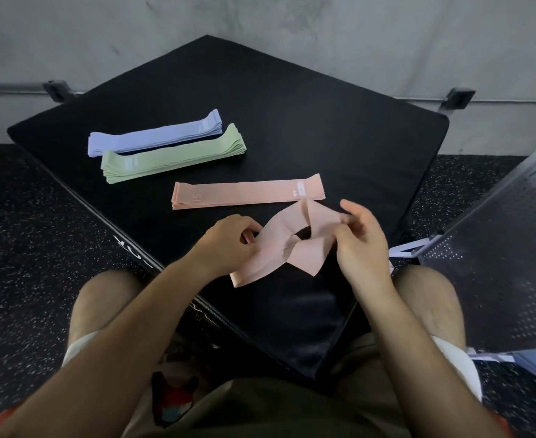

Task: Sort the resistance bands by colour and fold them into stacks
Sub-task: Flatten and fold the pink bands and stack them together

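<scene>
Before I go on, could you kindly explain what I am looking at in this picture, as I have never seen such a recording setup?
There is no machine here. One camera, worn on a person's head, looks forward and down at their two bare hands; their knees show below. On the black pad lie three folded stacks of bands: a lilac stack, a green stack and a pink stack. The left hand and the right hand each have a grip on one loose pink band, which is twisted between them and not yet folded.
</scene>
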